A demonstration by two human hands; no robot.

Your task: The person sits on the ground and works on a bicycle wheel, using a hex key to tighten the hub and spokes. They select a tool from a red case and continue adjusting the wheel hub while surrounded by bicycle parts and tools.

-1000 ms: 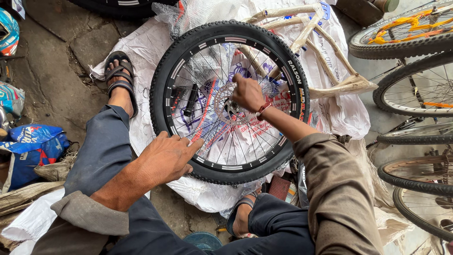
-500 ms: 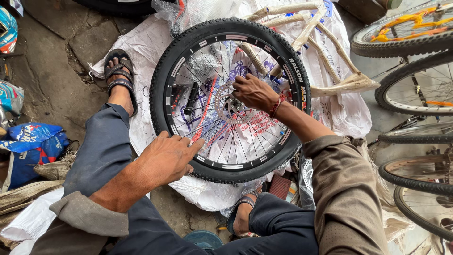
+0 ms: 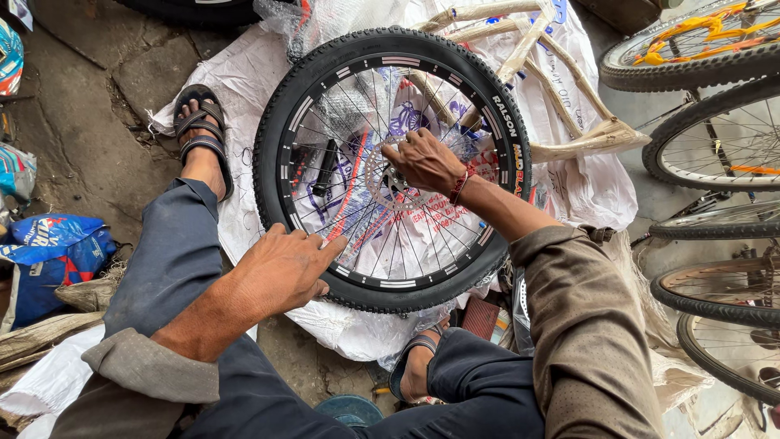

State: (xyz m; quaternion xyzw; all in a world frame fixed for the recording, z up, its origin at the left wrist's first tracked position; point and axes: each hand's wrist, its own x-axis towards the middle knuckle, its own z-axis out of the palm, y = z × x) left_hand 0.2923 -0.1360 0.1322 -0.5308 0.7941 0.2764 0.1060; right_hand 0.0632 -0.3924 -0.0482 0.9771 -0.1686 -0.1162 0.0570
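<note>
A black-tyred bicycle wheel with thin steel spokes [image 3: 390, 171] lies flat on a white woven plastic sack [image 3: 585, 183] spread over the stone ground. The left hand [image 3: 284, 268] presses palm-down on the near rim, while the right hand [image 3: 422, 160] curls over the silver disc at the hub [image 3: 386, 183]. A paper-wrapped bicycle frame [image 3: 561, 77] rests just behind.

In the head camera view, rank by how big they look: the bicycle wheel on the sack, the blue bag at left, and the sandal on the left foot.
1. bicycle wheel, clearly largest.
2. blue bag.
3. sandal, smallest.
</note>
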